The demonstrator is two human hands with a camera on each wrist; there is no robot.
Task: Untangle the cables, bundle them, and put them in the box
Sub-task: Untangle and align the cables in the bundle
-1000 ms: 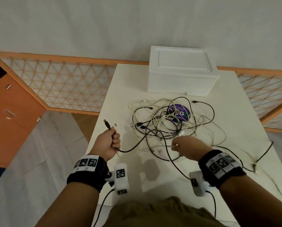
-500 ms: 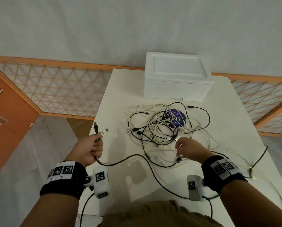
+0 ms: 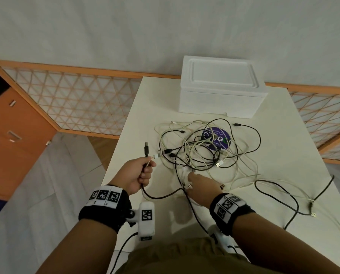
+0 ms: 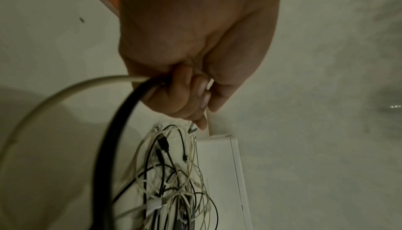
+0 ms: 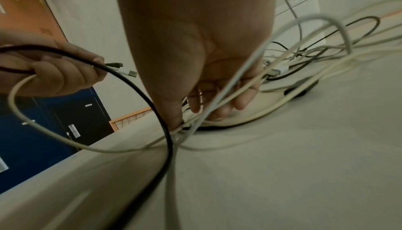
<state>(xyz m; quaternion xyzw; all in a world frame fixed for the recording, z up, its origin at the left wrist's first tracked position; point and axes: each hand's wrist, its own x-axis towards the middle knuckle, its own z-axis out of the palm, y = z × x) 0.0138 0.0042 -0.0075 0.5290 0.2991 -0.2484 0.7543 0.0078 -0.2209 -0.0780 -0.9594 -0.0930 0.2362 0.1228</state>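
Observation:
A tangle of black and white cables [image 3: 202,151] lies mid-table in front of a shut white foam box [image 3: 220,95]. My left hand [image 3: 143,172] is fisted round a black cable [image 3: 159,196] and a white cable [image 4: 65,92]; their plugs [image 3: 146,150] stick out above the fist. My right hand [image 3: 196,179] reaches into the near edge of the tangle. Its fingers [image 5: 217,111] point straight down among white cables on the table, and a grey cable [image 5: 239,72] drapes across them. I see no clear pinch.
A purple round sticker [image 3: 217,138] lies under the tangle. Loose black and white cables [image 3: 284,196] trail across the right side of the white table [image 3: 295,123]. The table's left edge drops to the floor, with an orange cabinet [image 3: 17,135] and lattice panels beyond.
My left hand has come right, back over the table edge toward the tangle, still holding both cables. My right hand has moved left and down into the near cables.

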